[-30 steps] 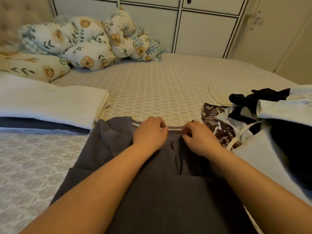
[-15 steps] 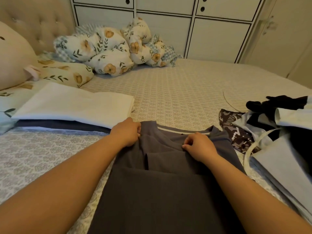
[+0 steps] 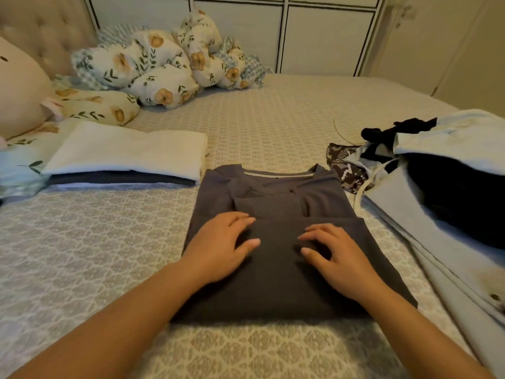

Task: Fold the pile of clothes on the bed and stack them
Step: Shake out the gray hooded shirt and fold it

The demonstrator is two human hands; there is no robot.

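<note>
The grey shirt (image 3: 276,258) lies flat on the bed (image 3: 82,242) at the centre of the frame, its collar toward the top and its lower part doubled up over the body, so that a straight folded edge runs across it about halfway up. The left hand (image 3: 218,247) and the right hand (image 3: 336,255) both rest palm down on that doubled layer, just below the edge, near each other but apart; the fingers of each are spread and fairly straight, pressing the cloth and gripping nothing. The step in hand looks like smoothing a fold that is already laid, with the sleeves seemingly tucked in under the collar, though the creases there are too dim to read with certainty. To the left of centre, just beside the shirt's upper left corner, sits the folded stack (image 3: 123,160), a white piece on top of darker ones. At the right edge of the frame the unfolded pile (image 3: 437,181) of pale blue, black and patterned clothes waits, near the shirt's right side. The next move probably calls for one more fold, or else sliding fingers under the packet's sides to lift it level and carry it left onto the stack, keeping the layers from sliding open. Floral cushions (image 3: 164,69) lie heaped at the upper left.
</note>
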